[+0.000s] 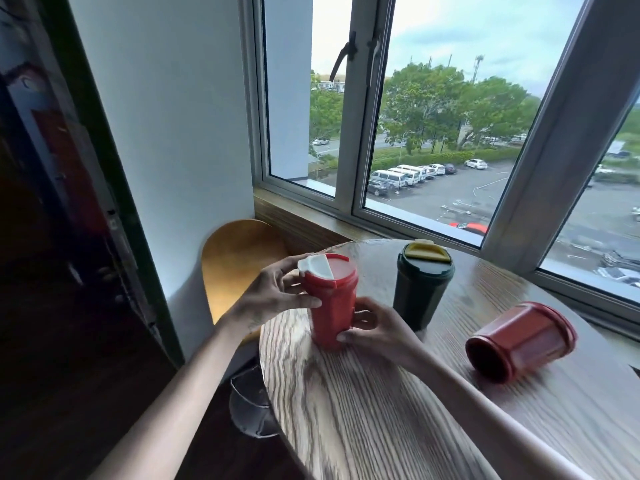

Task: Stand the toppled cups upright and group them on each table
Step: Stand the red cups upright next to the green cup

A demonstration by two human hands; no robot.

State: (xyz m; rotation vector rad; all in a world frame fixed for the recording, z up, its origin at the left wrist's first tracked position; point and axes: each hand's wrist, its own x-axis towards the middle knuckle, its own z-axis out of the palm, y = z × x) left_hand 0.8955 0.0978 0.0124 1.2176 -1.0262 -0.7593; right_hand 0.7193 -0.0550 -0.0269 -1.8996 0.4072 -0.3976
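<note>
A red cup with a white flip lid (332,303) stands upright near the left edge of the round wooden table (381,410). My left hand (277,296) grips its upper part from the left, thumb across the front. My right hand (374,327) holds its lower part from the right. Just behind and to the right, a dark green cup with a yellow lid (420,285) stands upright. A second red cup (519,341) lies on its side at the table's right, its base turned toward me.
A yellow wooden chair (239,265) sits left of the table against the white wall. A wooden window sill (311,220) and large windows run behind the table. Dark floor lies to the left.
</note>
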